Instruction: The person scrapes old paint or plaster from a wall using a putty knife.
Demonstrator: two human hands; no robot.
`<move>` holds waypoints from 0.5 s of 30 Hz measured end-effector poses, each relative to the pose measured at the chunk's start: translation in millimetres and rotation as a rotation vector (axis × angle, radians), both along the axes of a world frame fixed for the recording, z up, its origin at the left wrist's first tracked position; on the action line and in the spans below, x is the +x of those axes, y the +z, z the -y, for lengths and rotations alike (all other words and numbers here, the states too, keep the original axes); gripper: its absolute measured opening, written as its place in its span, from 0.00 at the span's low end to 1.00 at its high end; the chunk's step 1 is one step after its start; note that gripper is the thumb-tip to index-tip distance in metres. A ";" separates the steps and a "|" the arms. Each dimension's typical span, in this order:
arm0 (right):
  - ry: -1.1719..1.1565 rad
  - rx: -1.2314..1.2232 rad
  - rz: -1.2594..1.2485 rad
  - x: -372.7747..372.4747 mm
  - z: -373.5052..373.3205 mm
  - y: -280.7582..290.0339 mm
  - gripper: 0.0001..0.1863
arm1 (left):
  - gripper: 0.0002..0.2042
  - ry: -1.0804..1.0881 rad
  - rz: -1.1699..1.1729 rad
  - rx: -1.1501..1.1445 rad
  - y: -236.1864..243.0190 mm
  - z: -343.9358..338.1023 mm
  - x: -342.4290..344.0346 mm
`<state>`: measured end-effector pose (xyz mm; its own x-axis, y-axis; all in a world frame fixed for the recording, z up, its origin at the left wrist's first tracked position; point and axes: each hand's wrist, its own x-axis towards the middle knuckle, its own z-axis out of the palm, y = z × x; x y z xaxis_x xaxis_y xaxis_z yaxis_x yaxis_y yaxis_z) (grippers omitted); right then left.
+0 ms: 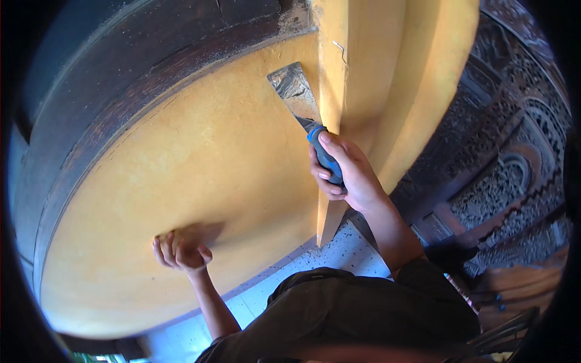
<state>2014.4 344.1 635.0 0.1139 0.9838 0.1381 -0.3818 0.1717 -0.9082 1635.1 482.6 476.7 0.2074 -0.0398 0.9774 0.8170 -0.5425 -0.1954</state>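
My right hand (pixel 346 166) is wrapped round the dark handle with blue trim of a putty knife (pixel 298 91). Its wide metal blade, smeared and shiny, points up and to the left over the yellow wall (pixel 181 163). The blade lies close to the vertical edge of a yellow pillar (pixel 369 66); I cannot tell whether it touches the wall. Lower left, my left hand (pixel 184 251) is close to the same wall, casting a shadow on it. Its fingers are loosely bent, the thumb stands apart, and it holds nothing I can see.
A dark, worn wooden beam (pixel 139 78) curves along the wall's top and left. Carved dark woodwork (pixel 514 163) stands right of the pillar. Below is a pale tiled floor (pixel 242 308) with dark specks near the pillar's foot (pixel 348 251).
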 end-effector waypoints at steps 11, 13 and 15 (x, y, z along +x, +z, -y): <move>-0.505 0.469 0.506 42.5 8.1 -28.0 0.19 | 0.29 0.148 -0.005 0.010 -0.3 6.2 5.8; -0.557 0.536 0.630 49.9 11.9 -20.7 0.21 | 0.30 0.192 -0.001 0.010 -1.3 8.4 6.1; -0.532 0.600 0.672 58.2 16.0 -19.4 0.23 | 0.30 0.226 -0.003 0.000 -0.8 9.5 8.2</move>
<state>2072.6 328.1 615.6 0.2312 0.5784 0.7823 0.4275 0.6619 -0.6158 1643.3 473.0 475.9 0.2138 0.0082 0.9769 0.9171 -0.3461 -0.1978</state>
